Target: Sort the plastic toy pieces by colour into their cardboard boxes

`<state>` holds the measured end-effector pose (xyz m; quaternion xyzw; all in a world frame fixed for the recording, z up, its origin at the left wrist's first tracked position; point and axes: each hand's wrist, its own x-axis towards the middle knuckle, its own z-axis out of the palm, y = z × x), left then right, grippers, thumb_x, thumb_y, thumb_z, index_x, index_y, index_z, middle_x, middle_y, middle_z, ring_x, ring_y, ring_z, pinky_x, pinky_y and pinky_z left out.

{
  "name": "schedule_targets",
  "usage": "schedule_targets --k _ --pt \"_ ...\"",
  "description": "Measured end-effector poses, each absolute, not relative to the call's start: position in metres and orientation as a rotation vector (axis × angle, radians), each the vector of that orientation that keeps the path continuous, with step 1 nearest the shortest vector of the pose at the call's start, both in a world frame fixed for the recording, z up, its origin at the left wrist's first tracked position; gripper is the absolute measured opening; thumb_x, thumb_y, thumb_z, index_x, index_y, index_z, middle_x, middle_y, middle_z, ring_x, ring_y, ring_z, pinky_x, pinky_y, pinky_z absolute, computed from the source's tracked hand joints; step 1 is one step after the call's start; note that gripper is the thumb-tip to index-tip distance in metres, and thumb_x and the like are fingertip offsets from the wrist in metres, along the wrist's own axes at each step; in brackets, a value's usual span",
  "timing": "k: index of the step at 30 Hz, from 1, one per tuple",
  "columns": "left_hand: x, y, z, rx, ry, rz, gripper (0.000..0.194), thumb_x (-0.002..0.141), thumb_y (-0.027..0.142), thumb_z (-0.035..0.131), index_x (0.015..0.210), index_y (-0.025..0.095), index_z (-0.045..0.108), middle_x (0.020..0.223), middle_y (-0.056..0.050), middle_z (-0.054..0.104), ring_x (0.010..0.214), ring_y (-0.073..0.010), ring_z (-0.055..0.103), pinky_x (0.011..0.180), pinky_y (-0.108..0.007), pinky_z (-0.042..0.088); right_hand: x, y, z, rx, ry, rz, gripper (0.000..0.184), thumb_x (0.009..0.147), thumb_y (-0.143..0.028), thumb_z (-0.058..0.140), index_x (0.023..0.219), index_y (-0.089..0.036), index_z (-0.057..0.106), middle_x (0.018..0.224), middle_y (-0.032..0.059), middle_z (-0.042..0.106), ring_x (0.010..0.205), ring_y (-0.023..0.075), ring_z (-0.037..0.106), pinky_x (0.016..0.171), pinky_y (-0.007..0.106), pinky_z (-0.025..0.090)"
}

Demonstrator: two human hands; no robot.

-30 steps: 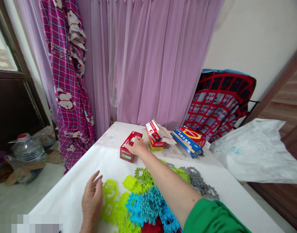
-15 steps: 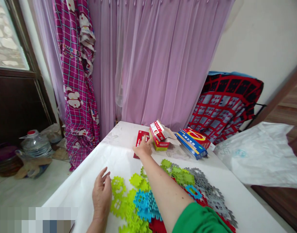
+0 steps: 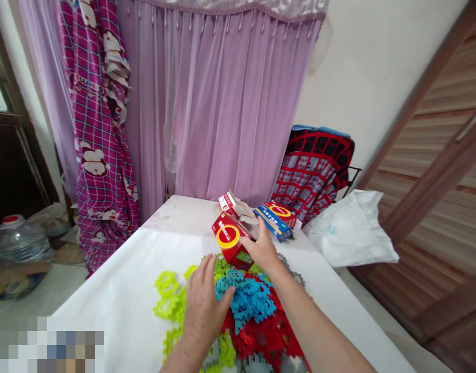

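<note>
A red cardboard box [image 3: 231, 239] with a yellow ring on its face is tilted above the pile of toothed plastic pieces. My right hand [image 3: 264, 249] grips its right side, thumb across the front; its other fingers are partly hidden. Just below and left of the box, my left hand [image 3: 203, 298] has its fingers stretched and thumb apart, with nothing held. Blue pieces [image 3: 249, 300] lie by the left thumb, over red pieces [image 3: 267, 334]. Yellow-green pieces [image 3: 168, 305] spread to the left of that hand, and grey ones [image 3: 257, 364] show near the bottom.
Behind the red box stands an opened carton [image 3: 229, 203] with flaps up. A blue and red box [image 3: 275, 221] lies to its right on the white-covered table [image 3: 117, 290]. A white plastic bag [image 3: 350, 233] is at the right edge, and a purple curtain [image 3: 230, 103] hangs behind.
My right hand has picked up the red box from the back of the table and brought it nearer. My left hand has moved right, over the pieces. The view has turned right.
</note>
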<state>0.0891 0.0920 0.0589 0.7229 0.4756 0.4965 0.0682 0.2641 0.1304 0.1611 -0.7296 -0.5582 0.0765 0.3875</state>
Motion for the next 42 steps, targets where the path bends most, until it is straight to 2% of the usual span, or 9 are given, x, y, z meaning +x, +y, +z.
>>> schedule_targets --k 2,5,11,15,19,24,28,35,42 --pt "0.119 0.072 0.063 2.242 1.383 1.464 0.083 0.077 0.035 0.067 0.150 0.024 0.029 0.146 -0.014 0.049 0.132 -0.0317 0.048 0.107 -0.053 0.040 0.261 0.086 0.157 -1.799 -1.339 0.149 0.088 0.078 -0.047 0.060 0.153 -0.019 0.023 0.154 0.0153 0.037 0.139 0.0297 0.041 0.109 0.040 0.041" --pt "0.136 0.055 0.062 2.211 1.410 1.481 0.089 0.075 0.035 0.068 0.151 0.024 0.023 0.144 -0.016 0.049 0.131 -0.0323 0.049 0.107 -0.054 0.039 0.253 0.034 0.143 -1.685 -1.382 0.308 0.081 0.082 -0.051 0.057 0.152 -0.023 0.027 0.154 0.0122 0.040 0.137 0.0277 0.045 0.108 0.041 0.043" --pt "0.106 0.051 0.047 2.149 1.689 1.346 0.107 0.062 0.047 0.078 0.150 0.023 0.022 0.140 -0.017 0.050 0.127 -0.0367 0.049 0.104 -0.058 0.038 0.253 0.011 0.119 -1.555 -1.483 0.809 0.056 0.095 -0.041 0.039 0.146 -0.019 0.041 0.116 0.0124 0.072 0.108 0.0230 0.068 0.092 0.037 0.053" --pt "0.098 0.052 0.047 2.035 1.807 1.308 0.106 0.068 0.049 0.073 0.153 0.020 0.017 0.134 -0.018 0.052 0.121 -0.0358 0.053 0.098 -0.056 0.045 0.269 0.028 0.132 -1.537 -1.661 0.705 0.038 0.093 -0.028 0.043 0.124 -0.023 0.064 0.098 0.0048 0.077 0.095 0.0196 0.072 0.088 0.032 0.053" --pt "0.093 0.061 0.057 2.001 1.692 1.362 0.096 0.073 0.038 0.067 0.153 0.017 0.017 0.130 -0.018 0.054 0.120 -0.0331 0.056 0.101 -0.054 0.045 0.303 0.065 0.151 -1.655 -1.692 0.434 0.029 0.090 -0.025 0.050 0.105 -0.024 0.074 0.102 0.0028 0.077 0.097 0.0197 0.070 0.090 0.030 0.051" --pt "0.054 0.075 0.064 1.939 1.193 1.141 0.095 0.078 0.040 0.064 0.154 0.021 0.009 0.142 -0.017 0.050 0.131 -0.0280 0.052 0.113 -0.050 0.038 0.352 0.100 0.142 -1.744 -1.713 0.472 0.034 0.083 -0.017 0.052 0.109 -0.022 0.074 0.110 0.0040 0.076 0.100 0.0196 0.068 0.091 0.030 0.050" --pt "0.030 0.079 0.066 1.801 1.080 1.027 0.097 0.077 0.046 0.068 0.153 0.022 0.012 0.152 -0.022 0.041 0.138 -0.0318 0.045 0.116 -0.052 0.033 0.366 0.091 0.125 -1.515 -1.941 0.796 0.040 0.079 -0.017 0.049 0.108 -0.021 0.076 0.093 0.0010 0.077 0.081 0.0187 0.067 0.076 0.028 0.050" --pt "0.041 0.084 0.071 1.840 1.155 0.920 0.101 0.077 0.050 0.066 0.155 0.021 0.008 0.157 -0.018 0.035 0.137 -0.0330 0.046 0.115 -0.049 0.035 0.363 0.072 0.136 -1.504 -2.071 0.758 0.050 0.084 -0.028 0.056 0.133 -0.020 0.059 0.067 -0.0040 0.066 0.057 0.0123 0.053 0.059 0.023 0.037" --pt "0.042 0.097 0.072 1.811 1.087 0.833 0.103 0.076 0.050 0.069 0.156 0.022 0.009 0.154 -0.018 0.039 0.127 -0.0325 0.056 0.101 -0.044 0.051 0.354 0.075 0.175 -1.771 -2.536 0.332 0.043 0.079 -0.038 0.066 0.120 -0.026 0.066 0.091 0.0034 0.073 0.078 0.0210 0.064 0.064 0.026 0.038"
